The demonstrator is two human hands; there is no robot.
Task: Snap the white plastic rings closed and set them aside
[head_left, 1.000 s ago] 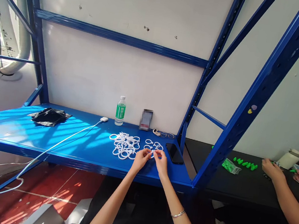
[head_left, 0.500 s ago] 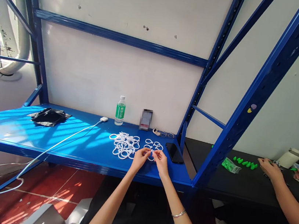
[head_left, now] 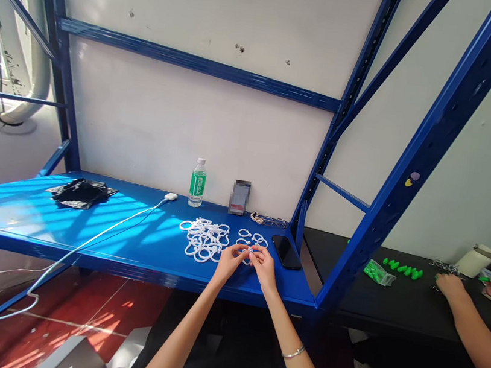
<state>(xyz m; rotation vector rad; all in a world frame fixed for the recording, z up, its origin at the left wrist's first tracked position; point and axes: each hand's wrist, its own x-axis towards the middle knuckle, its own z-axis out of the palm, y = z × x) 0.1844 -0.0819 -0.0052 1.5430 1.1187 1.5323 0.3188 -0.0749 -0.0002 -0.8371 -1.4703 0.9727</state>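
Observation:
Just above the front edge of the blue table (head_left: 126, 249), my left hand (head_left: 231, 261) and my right hand (head_left: 263, 264) meet at the fingertips. Both are closed in a pinch on a small white ring (head_left: 247, 260), whose lower curve shows between them; its fine detail is hidden by the fingers. Close to my left hand lies a heap of white rings (head_left: 203, 240). Right behind my fingers are several separate white rings (head_left: 258, 238). A black phone (head_left: 287, 252) lies flat to the right of my right hand.
Along the back stand a water bottle (head_left: 198, 184) and an upright phone (head_left: 239, 198), with glasses (head_left: 273, 221) beside them. A white cable (head_left: 101, 235) crosses the table near a black plastic bag (head_left: 82, 193). Rightward, a co-worker's hands (head_left: 451, 287) work near green pieces (head_left: 403, 269).
My fingertips have drawn slightly closer together around the white ring. The co-worker's nearer hand has moved a little right and down.

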